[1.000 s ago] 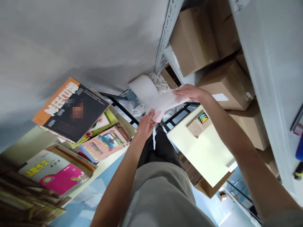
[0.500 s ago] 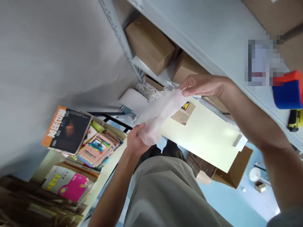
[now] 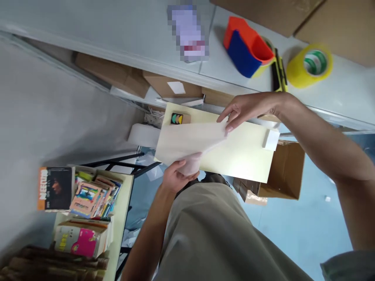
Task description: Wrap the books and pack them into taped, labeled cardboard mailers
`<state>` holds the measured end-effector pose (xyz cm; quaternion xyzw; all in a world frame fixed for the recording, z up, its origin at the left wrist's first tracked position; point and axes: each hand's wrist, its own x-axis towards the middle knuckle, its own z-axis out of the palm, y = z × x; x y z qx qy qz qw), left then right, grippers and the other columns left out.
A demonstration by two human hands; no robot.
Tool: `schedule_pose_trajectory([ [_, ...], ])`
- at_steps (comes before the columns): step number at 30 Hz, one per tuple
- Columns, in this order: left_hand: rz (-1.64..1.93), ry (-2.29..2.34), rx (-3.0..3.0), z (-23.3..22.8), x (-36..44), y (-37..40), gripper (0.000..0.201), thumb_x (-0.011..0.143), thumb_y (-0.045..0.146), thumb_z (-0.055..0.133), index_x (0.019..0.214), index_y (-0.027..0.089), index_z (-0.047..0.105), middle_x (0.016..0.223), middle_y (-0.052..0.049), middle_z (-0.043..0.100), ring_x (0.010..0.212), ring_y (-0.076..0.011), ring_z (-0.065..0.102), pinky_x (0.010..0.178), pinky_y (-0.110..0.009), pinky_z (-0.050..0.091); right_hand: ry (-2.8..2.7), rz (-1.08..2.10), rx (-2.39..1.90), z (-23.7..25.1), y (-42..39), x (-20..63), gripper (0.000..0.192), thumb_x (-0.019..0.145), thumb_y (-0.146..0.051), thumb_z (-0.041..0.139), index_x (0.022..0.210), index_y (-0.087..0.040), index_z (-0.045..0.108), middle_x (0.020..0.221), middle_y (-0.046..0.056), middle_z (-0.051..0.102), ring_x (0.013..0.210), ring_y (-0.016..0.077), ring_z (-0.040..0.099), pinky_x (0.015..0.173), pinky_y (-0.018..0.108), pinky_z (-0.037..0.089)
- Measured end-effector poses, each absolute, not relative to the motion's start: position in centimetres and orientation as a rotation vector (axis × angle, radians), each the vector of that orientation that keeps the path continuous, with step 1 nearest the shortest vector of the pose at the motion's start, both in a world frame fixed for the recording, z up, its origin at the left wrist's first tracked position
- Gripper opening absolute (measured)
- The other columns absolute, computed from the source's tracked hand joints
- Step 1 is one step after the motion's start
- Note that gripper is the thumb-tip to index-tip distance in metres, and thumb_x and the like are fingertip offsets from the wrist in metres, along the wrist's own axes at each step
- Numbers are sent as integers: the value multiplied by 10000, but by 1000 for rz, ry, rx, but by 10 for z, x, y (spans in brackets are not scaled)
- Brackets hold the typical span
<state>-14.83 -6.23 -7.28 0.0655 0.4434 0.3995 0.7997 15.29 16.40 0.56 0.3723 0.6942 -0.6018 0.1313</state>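
A sheet of thin, whitish, translucent packing material stretches between my two hands above a pale yellow tabletop. My left hand is closed round its lower, bunched end, thumb on top. At the upper right corner, my right hand pinches the edge between thumb and fingers. Beyond the sheet a small brown box with coloured half-circles lies on the tabletop, partly covered by the sheet. A small white block sits at the right end of the tabletop.
On the grey shelf ahead are a red and blue tape dispenser, a yellow tape roll and a black-yellow cutter. Books are stacked on a side table at left. An open cardboard box stands at right.
My view has swung right, bringing the tape roll into sight. The sheet is spread wider and flatter over the tabletop; both hands still hold it.
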Motion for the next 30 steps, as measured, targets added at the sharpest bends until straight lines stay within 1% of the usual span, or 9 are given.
schedule_pose_trajectory([
  [5,580,888,219,-98,-91,-58,373,786,519,899,898,166,853,451,93,280,442,-96,251,521,-304,372,1980,-1628,1182,-22,123,241,1007,784,-729,972,1657,-302,708,1178,40,916,1177,358,847,1114,509,633],
  [7,477,886,255,-119,-75,-58,452,793,555,890,985,146,886,447,96,275,462,-101,258,540,-296,359,1949,-1631,1272,-42,107,268,1016,824,-681,946,1713,-290,647,1182,46,917,1177,352,846,1116,497,626],
  [13,40,1179,550,-184,-59,-72,721,840,839,830,1008,140,882,670,-36,707,484,-89,374,566,-298,390,1832,-1540,1628,-140,72,319,840,946,-380,828,1737,-202,608,1042,66,917,1174,336,848,1142,500,602],
  [16,-215,1226,739,-198,-90,-68,897,818,1015,713,964,145,872,908,-178,858,577,-209,653,644,-390,541,1730,-1377,1748,-191,61,326,735,966,-231,809,1679,-133,659,1007,90,910,1141,318,857,1099,455,615],
  [19,-6,1481,1065,-213,-138,-42,866,893,997,648,1144,199,872,1162,-202,877,896,-366,832,874,-517,640,1654,-1237,1824,-227,49,323,670,988,-175,823,1641,-112,683,1073,117,911,1093,303,864,1065,433,626],
  [21,209,1692,1380,-232,-168,-18,837,930,888,722,1390,197,821,1507,-235,773,1348,-503,750,1165,-631,560,1597,-1176,1845,-241,42,320,641,1018,-182,817,1640,-111,676,1166,140,906,1121,304,858,1081,435,625],
  [23,267,1798,1566,-256,-192,1,936,908,784,819,1603,168,705,1813,-247,509,1698,-607,398,1364,-729,345,1537,-1092,1859,-247,35,314,608,1047,-189,797,1635,-98,670,1292,181,881,1232,325,832,1134,451,608],
  [25,170,1812,1630,-280,-207,10,1015,910,695,852,1715,134,595,1931,-246,291,1789,-622,159,1426,-759,208,1493,-938,1874,-249,28,300,560,1054,-180,784,1592,-61,685,1400,245,833,1358,371,779,1203,494,569],
  [30,-110,1722,1727,-315,-220,-6,998,1026,544,760,1806,41,394,1939,-343,149,1814,-563,144,1423,-724,271,1626,-720,2094,-244,21,181,485,1131,-317,698,1532,-45,693,1597,320,691,1462,415,692,1182,514,579],
])
